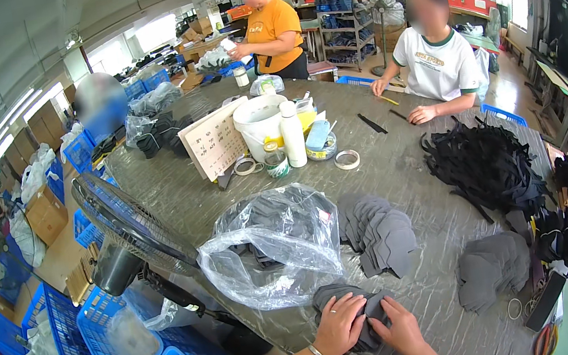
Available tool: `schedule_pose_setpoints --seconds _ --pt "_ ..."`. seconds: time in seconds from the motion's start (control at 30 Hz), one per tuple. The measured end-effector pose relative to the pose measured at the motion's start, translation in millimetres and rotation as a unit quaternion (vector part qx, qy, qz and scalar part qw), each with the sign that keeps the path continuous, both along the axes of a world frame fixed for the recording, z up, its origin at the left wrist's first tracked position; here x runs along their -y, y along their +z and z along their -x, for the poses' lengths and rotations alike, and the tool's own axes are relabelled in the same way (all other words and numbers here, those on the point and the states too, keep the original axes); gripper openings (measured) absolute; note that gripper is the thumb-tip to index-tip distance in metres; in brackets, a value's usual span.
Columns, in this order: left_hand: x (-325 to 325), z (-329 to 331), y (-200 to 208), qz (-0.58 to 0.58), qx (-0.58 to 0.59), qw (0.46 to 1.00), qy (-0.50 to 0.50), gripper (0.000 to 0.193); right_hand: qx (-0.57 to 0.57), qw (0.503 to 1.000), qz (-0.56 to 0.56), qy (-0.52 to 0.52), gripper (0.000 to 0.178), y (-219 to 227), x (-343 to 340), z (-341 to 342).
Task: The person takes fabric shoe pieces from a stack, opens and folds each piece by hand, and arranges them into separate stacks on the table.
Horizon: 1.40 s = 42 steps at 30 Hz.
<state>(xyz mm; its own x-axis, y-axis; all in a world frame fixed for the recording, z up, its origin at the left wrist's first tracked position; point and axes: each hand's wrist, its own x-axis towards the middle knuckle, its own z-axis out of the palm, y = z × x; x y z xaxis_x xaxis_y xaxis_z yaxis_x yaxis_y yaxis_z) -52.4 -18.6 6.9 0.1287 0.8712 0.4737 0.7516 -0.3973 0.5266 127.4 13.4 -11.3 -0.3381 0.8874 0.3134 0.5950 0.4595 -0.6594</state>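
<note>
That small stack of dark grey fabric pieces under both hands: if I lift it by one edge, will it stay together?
Probably not. The stack of dark grey fabric pieces looks thin and limp, so it would likely droop. Similar pieces nearby have fanned out, suggesting layers slide easily. With the left hand and right hand pressing flat, it seems light.

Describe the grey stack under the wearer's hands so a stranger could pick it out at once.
Start at the clear plastic bag of grey pieces on the long table. Just below it, at the table's near edge, lies a small stack of dark grey fabric pieces. Unlike the fanned stack and the pile to the right, it has the left hand and right hand pressing on it.
</note>
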Motion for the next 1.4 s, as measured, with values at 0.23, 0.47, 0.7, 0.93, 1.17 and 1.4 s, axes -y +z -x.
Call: schedule_pose_setpoints --seconds 0.23,0.47,0.7,0.93,1.17,1.4 --pt "4.7 -20.8 13.9 -0.048 0.124 0.990 -0.054 0.041 -0.061 0.996 0.061 -0.035 0.021 -7.4 5.8 -9.2" --pt "2.5 -61.5 -17.7 0.148 0.366 0.916 -0.069 0.054 -0.232 0.959 0.116 -0.114 0.009 25.1 8.8 -23.6" --pt "-2.9 -64.8 -12.5 0.314 0.378 0.865 -0.105 0.046 -0.362 0.886 0.285 -0.047 0.013 44.6 14.0 -37.4" --pt "-4.4 -71.3 -17.6 0.215 0.369 0.891 -0.153 0.047 -0.383 0.881 0.276 -0.019 0.010 48.6 14.5 -44.5" --pt "-6.4 -73.1 -10.6 0.266 0.366 0.880 -0.147 0.047 -0.342 0.905 0.253 -0.024 0.010 57.8 17.3 -46.7" --pt "-11.4 -74.7 -11.6 0.246 0.377 0.880 -0.149 0.046 -0.340 0.914 0.220 -0.019 0.012 59.5 16.1 -43.7"
